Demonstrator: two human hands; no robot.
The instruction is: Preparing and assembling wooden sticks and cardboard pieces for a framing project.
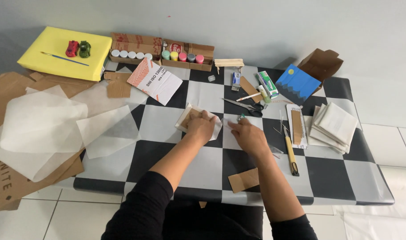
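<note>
My left hand (201, 127) presses down on a small cardboard frame wrapped in white translucent paper (188, 116) in the middle of the checkered table. My right hand (248, 136) rests just to its right, fingertips pinching a thin clear strip, perhaps tape (227, 124), that reaches toward the frame's edge. What my right fingers hold is too small to name for sure. Black scissors (246, 106) lie just beyond my right hand.
A yellow utility knife (291, 153) and stacked white sheets (334, 126) lie at right. Cardboard scrap (243, 180) sits near the front edge. Paint pots in a box (178, 56), a yellow box with toy cars (63, 52), tracing paper (43, 122) and a blue card (297, 84) surround.
</note>
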